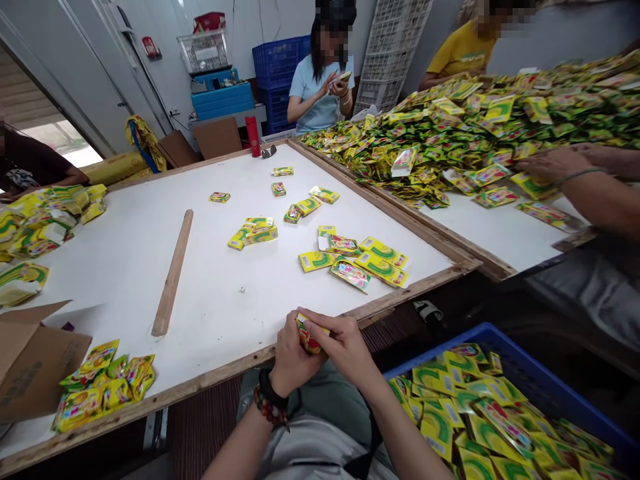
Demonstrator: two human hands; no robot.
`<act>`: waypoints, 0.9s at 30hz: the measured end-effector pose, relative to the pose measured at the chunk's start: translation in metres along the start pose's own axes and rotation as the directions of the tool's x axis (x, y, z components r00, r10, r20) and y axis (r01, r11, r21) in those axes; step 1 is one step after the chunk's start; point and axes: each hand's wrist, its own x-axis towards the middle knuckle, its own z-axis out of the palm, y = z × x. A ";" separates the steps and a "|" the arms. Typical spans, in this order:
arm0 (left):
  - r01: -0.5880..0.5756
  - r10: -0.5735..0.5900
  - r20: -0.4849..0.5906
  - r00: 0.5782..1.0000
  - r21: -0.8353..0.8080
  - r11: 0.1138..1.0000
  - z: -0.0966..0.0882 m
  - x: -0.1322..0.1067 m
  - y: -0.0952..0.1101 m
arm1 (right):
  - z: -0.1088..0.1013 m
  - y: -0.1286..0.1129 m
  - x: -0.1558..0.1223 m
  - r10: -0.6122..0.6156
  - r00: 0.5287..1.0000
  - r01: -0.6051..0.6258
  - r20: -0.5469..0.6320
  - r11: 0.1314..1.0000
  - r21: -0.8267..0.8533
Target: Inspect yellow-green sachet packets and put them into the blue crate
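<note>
Hands [289, 357] [345, 341] around a small box [307, 340] by the wooden edge [215, 379], roomy white tabletop [225, 293] beyond

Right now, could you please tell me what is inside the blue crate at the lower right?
The blue crate holds many yellow-and-green boxes, piled loosely. The upper ones cover its bottom, so what lies underneath cannot be seen.

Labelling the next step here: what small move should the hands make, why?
Probably have the right hand gently press the upper end of the small box: that hand's fingers are there, and the left hand holds the box. Whether that end is closed is hidden.
</note>
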 end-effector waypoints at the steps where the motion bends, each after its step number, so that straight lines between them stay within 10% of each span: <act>1: 0.010 -0.010 -0.005 1.000 0.002 1.000 0.000 0.000 0.000 | -0.001 0.000 0.000 -0.015 1.000 0.015 0.025 1.000 0.005; 7: 0.001 0.000 0.002 1.000 -0.086 0.996 -0.004 0.002 0.008 | 0.007 0.007 -0.002 -0.226 0.966 0.246 0.129 0.954 -0.173; 10: -0.057 0.076 0.184 0.980 -0.107 0.993 -0.017 0.013 0.019 | 0.001 0.013 -0.012 -0.278 0.959 0.282 0.052 0.937 -0.205; 13: -0.230 0.251 0.428 0.869 -0.099 0.968 -0.034 0.040 0.030 | -0.039 0.022 -0.043 -0.107 0.994 0.084 -0.032 0.907 -0.412; 16: -0.369 0.308 0.465 0.830 0.042 0.929 -0.036 0.084 0.031 | -0.098 0.038 -0.087 0.293 0.931 -0.352 -0.219 0.552 -0.756; 19: -0.362 0.184 0.449 0.875 0.352 0.863 -0.015 0.135 0.026 | -0.134 0.049 -0.116 0.500 0.816 -0.466 -0.292 0.269 -0.843; 23: -0.335 0.061 0.494 0.867 0.489 0.806 0.019 0.179 0.019 | -0.119 0.045 -0.112 0.450 0.877 -0.394 -0.167 0.477 -0.786; 27: -0.337 0.032 0.546 0.837 0.468 0.817 0.003 0.182 0.016 | -0.085 0.037 -0.088 0.233 0.968 -0.242 -0.093 0.769 -0.592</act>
